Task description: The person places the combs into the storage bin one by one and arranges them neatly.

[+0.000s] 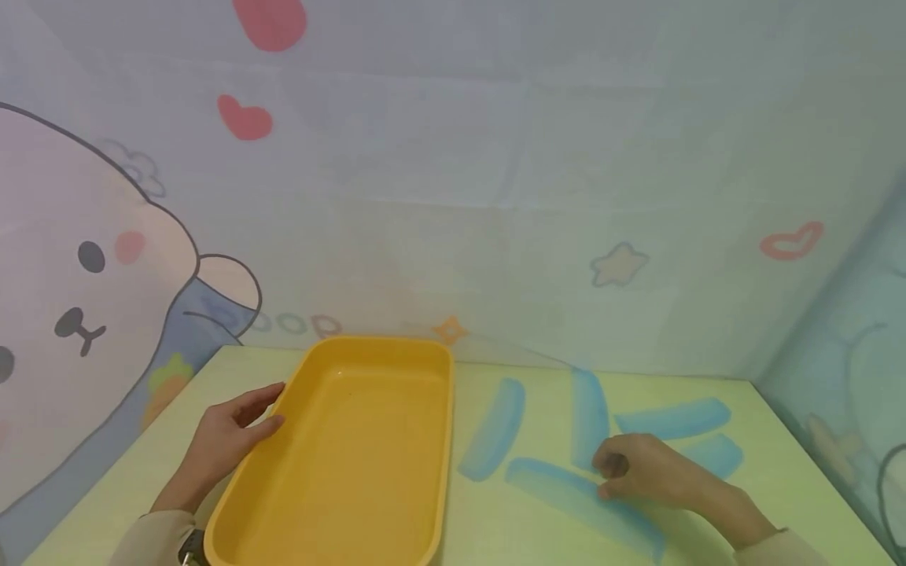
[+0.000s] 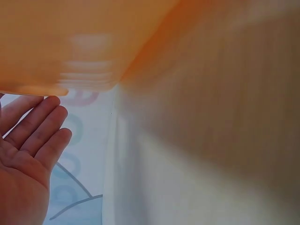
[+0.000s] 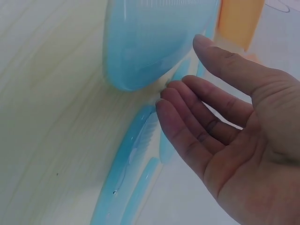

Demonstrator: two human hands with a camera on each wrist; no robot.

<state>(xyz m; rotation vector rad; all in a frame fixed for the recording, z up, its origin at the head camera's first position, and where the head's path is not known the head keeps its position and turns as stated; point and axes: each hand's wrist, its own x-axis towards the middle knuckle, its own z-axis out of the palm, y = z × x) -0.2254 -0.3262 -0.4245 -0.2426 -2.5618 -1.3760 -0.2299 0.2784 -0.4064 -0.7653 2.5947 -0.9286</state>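
Observation:
Several translucent blue combs lie on the table: one [image 1: 494, 431] beside the tray, one [image 1: 591, 420] pointing at the wall, one [image 1: 587, 503] slanting along the front, and two at right [image 1: 675, 419]. My right hand [image 1: 658, 472] is over them, fingers loosely bent and apart from the thumb, with nothing between. Its fingertips are by the ends of the front and wall-pointing combs; contact I cannot tell. Comb teeth show in the right wrist view on the nearest comb [image 3: 150, 51]. My left hand [image 1: 230, 432] rests against the left rim of a yellow tray [image 1: 450, 440], fingers fairly straight in the left wrist view.
The tray holds nothing visible. Behind the pale wood-grain table [image 1: 481, 542] hangs a printed cloth [image 1: 453, 157] with a cartoon bear [image 1: 78, 259], hearts and stars. Another cloth wall [image 1: 871, 330] rises at the right. A dark cord [image 1: 882, 495] shows at the right edge.

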